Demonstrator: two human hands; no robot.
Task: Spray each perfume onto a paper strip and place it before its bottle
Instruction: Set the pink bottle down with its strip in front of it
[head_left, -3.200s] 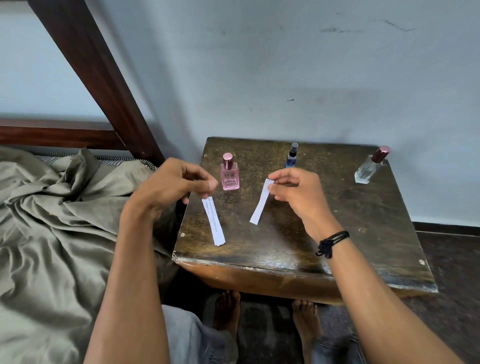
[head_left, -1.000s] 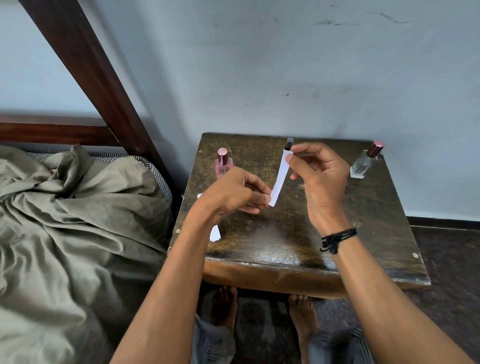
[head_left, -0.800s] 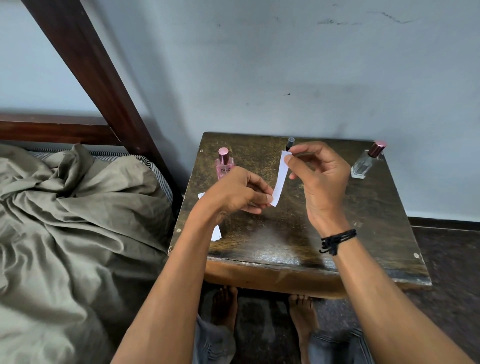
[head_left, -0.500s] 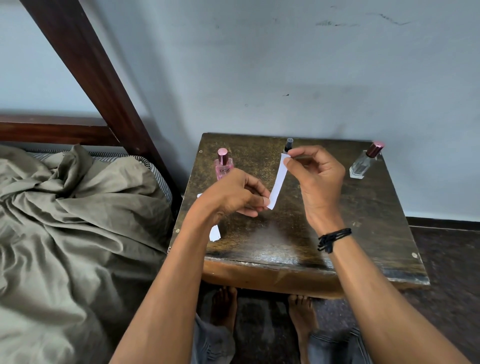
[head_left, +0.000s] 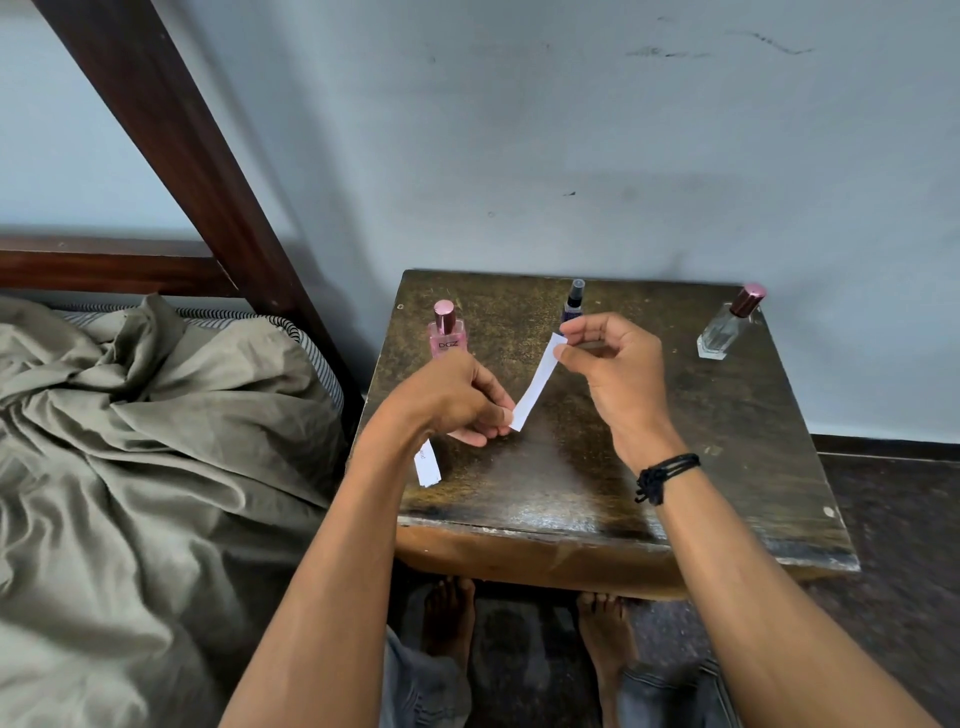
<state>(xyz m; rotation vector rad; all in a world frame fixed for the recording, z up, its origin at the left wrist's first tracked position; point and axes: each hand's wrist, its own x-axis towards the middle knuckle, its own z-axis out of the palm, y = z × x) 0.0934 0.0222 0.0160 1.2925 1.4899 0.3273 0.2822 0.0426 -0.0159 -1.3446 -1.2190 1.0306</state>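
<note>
Fingers of the right hand pinch the top end of the paper strip, the left hand pinches the bottom, above the table at 6 o'clock from the dark bottle. Probably best laid flat there. A second strip lies before the pink bottle; the clear bottle at 2 o'clock has none. Rumpled bed at 9 o'clock, scuffed wall behind.

Only one camera here, worn on the person's head. It looks forward and down, close over the dark surface against the wall, with the left hand and right hand near mid-frame. The wide angle also catches the bed at left, floor at right, and bare feet below.
</note>
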